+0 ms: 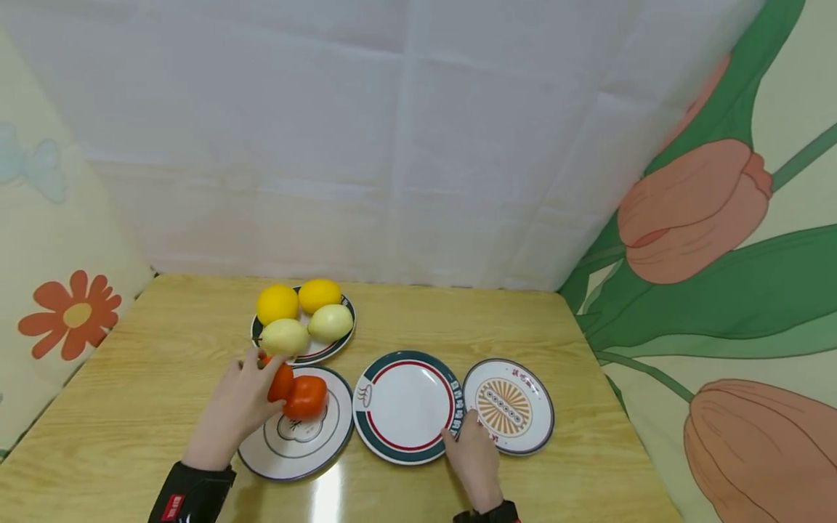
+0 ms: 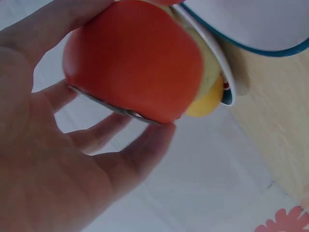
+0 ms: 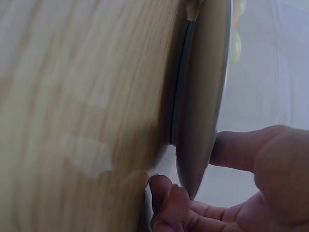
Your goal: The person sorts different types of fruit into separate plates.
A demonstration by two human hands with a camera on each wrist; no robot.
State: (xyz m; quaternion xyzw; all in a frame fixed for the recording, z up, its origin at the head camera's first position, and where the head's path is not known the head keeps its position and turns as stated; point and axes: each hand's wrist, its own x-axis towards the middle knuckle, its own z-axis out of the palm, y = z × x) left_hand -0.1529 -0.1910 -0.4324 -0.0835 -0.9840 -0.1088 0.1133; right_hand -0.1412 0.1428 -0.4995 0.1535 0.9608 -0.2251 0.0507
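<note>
Wood-grain table (image 1: 196,319), beneath both hands' fingers. Green-banded plate (image 1: 408,407), pinched at the edge by the right hand (image 1: 474,454), thumb above and fingers below, presumably because a thin rim suits a pinch. Line-drawn plate (image 1: 330,432), below the left fingers. Dark-rimmed plate (image 1: 327,351), just beyond the left fingertips, bearing two yellow fruits (image 1: 277,303) and two pale pears (image 1: 330,323). Sunburst plate (image 1: 503,407), just right of the right fingers. Held red fruit (image 2: 135,63), clasped by the left hand (image 1: 242,396), digits spread around it, likely for its roundness. Second red fruit (image 1: 307,398), beside the left thumb, on the line-drawn plate. Characters on green band and sunburst plate, red wristband tag (image 1: 173,507): illegible.
</note>
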